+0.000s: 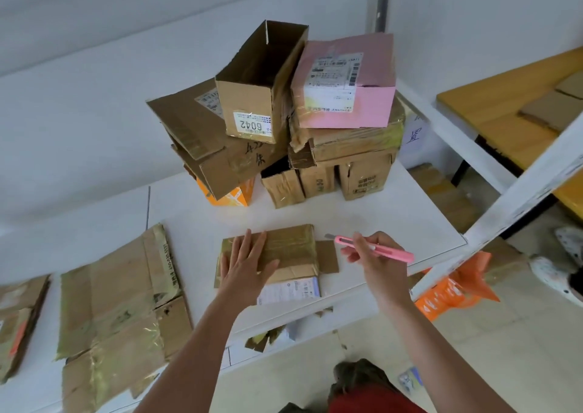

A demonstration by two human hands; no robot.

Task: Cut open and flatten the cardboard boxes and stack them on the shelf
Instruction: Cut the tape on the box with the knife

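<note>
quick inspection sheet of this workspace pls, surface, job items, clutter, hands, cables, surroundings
surface: white shelf, a person working at its front edge
job's things: flattened taped box lying under the left hand; pile of uncut boxes behind it, an open brown box and a pink box on top; flattened cardboard laid out to the left
clutter: cardboard scraps below the shelf's front edge
hands: left hand pressing flat on the taped box, fingers straight; right hand holding a pink utility knife, blade off the cardboard
cables: nothing seen
surroundings: white wall; orange bag on the floor to the right; yellow table with cardboard pieces at far right
</note>
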